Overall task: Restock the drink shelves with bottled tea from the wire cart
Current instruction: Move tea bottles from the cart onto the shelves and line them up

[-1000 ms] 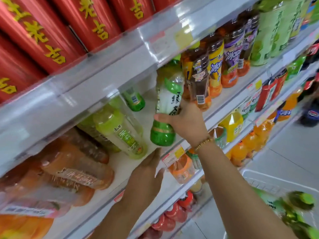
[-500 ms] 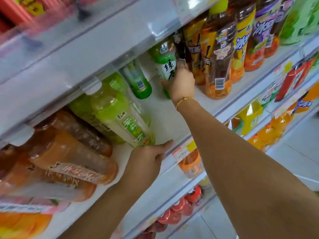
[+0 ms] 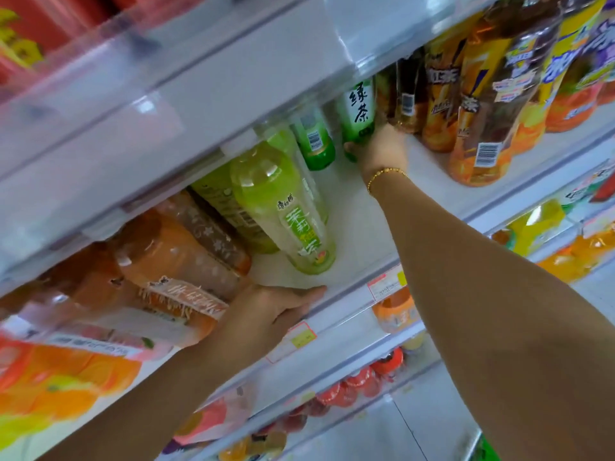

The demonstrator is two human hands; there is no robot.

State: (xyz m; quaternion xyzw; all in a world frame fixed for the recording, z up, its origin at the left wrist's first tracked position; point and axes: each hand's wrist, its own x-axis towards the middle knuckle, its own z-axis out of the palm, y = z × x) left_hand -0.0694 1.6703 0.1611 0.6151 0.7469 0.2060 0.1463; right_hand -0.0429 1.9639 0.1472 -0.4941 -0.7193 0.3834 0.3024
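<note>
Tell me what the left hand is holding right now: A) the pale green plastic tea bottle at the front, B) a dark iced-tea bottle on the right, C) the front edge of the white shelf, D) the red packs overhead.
C: the left hand holds the front edge of the white shelf, thumb lying along its top, while the right hand grips the green plastic tea bottle with the white label further back.

Four green tea bottles [image 3: 289,211] (two pale), two hands [image 3: 382,151], one bracelet [image 3: 386,176].
</note>
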